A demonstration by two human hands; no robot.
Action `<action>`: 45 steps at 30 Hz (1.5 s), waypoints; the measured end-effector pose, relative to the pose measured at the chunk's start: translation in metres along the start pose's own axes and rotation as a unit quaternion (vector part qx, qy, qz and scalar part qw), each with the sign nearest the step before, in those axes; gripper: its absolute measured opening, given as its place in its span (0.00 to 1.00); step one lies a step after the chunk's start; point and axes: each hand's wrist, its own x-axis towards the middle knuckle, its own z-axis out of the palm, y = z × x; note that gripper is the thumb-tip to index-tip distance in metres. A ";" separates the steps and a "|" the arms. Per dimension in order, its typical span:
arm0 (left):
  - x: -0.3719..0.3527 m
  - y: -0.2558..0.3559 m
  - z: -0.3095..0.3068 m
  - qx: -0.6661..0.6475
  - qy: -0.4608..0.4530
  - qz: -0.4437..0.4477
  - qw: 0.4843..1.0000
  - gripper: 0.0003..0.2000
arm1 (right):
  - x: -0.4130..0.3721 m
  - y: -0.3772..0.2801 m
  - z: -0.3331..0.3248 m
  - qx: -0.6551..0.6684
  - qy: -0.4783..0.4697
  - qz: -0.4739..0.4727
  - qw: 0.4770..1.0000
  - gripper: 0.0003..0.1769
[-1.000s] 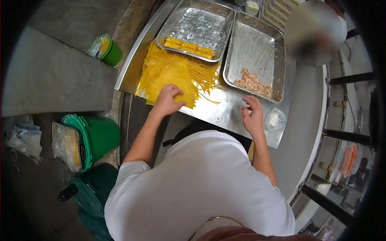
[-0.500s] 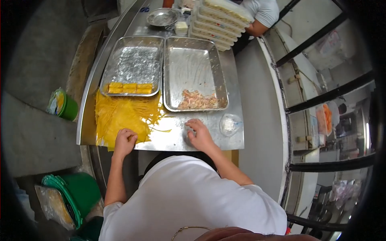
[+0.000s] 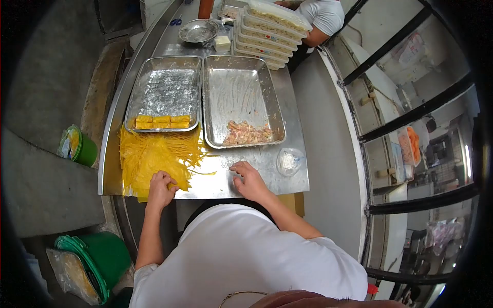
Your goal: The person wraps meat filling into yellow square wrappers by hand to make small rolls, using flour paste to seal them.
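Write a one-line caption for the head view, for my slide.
Left hand on a pile of yellow strands, right hand flat on the steel table near a tray of shredded filling.

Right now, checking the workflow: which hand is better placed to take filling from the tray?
Probably right. The right hand lies on the table close to the filling; the left hand is aside, on the yellow strands.

Both arms reach forward, bare from above the elbow. The left arm [image 3: 149, 231] runs almost straight ahead. The left hand [image 3: 162, 186] is knuckles up, its fingers curled in toward the palm (what the fingertips do underneath is hidden). The right arm [image 3: 288, 219] bends at the elbow and angles inward. The right hand [image 3: 250, 180] lies palm down, its fingers spread, slightly bent and pointing forward and left.
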 end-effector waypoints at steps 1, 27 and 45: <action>0.000 -0.002 0.000 0.000 0.000 0.001 1.000 0.14 | 0.000 -0.001 0.001 0.000 0.001 0.000 1.000 0.17; 0.005 0.000 0.008 -0.021 0.027 -0.036 0.999 0.06 | 0.002 -0.005 0.003 0.012 -0.033 -0.026 0.999 0.18; -0.017 0.015 0.027 -0.017 0.068 0.041 0.997 0.12 | 0.004 -0.005 0.013 -0.002 -0.079 -0.058 0.995 0.19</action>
